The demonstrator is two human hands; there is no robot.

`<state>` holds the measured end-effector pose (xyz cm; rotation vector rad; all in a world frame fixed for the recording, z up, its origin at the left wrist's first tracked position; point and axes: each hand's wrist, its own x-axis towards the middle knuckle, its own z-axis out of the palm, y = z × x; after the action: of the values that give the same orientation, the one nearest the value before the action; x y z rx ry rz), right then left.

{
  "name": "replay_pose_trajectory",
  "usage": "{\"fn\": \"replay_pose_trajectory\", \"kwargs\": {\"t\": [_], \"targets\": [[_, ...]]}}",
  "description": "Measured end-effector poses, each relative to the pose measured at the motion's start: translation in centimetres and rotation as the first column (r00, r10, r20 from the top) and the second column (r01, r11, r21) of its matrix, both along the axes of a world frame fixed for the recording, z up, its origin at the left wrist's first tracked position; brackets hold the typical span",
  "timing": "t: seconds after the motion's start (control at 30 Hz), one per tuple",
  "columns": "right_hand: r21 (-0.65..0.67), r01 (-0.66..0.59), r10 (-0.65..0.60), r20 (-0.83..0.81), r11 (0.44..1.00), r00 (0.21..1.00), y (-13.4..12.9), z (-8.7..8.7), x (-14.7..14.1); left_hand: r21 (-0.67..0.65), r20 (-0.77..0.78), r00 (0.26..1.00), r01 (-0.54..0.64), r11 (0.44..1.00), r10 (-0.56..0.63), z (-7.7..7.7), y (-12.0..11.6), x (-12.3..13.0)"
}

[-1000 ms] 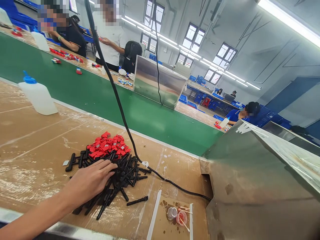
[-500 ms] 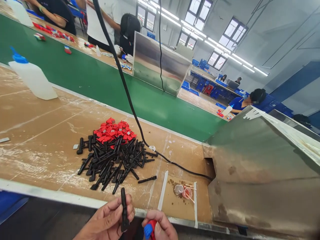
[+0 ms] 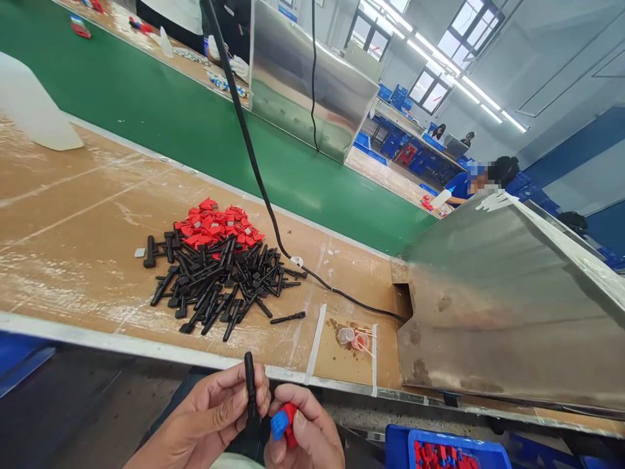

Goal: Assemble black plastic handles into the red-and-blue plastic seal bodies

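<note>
Brown cardboard-covered workbench [image 3: 73,215] carries a heap of black plastic T-shaped pins [image 3: 219,286] within reach. Left hand [image 3: 205,423] pinches one black pin [image 3: 250,387] upright, fingers closed; right hand [image 3: 305,433] grips a red-and-blue cap piece [image 3: 283,422] beside it, seemingly for joining.

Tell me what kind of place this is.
Most likely a factory assembly line: a green conveyor belt runs past a workbench heaped with black plastic parts and red pieces, with other workers seated along it.

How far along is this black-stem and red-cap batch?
Done: only the blue bin below the bench holds red pieces; whether finished, cannot tell. In hand: left hand holds one black stem, right hand a red-and-blue piece. Left: most of the black stem pile and red cap pile.
</note>
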<state>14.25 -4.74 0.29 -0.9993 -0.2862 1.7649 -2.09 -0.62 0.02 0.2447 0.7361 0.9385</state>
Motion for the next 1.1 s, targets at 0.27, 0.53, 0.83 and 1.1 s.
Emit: {"fn": "replay_pose_trajectory", "kwargs": {"t": [0.27,0.53,0.83,1.1], "targets": [[-0.008,0.078,-0.078,0.021,0.997,0.997,-0.5,-0.6,-0.3,0.074,-0.012,0.999,0.047,0.996,-0.046,-2.7,-0.5,-0.3],[-0.097,0.164,-0.167,-0.025,0.982,0.986,-0.4,-1.3,-0.9,0.047,-0.042,0.999,0.0,0.999,0.002,-3.0,-0.5,-0.2],[-0.11,0.207,-0.22,-0.123,0.972,0.968,0.4,-0.4,-1.2,0.169,-0.378,0.859,-0.303,0.938,0.346,-2.0,-0.6,0.0],[-0.117,0.214,-0.23,-0.151,0.97,0.961,0.5,-0.9,-1.2,0.18,-0.377,0.865,-0.283,0.942,0.332,-2.7,-0.2,-0.3]]}}
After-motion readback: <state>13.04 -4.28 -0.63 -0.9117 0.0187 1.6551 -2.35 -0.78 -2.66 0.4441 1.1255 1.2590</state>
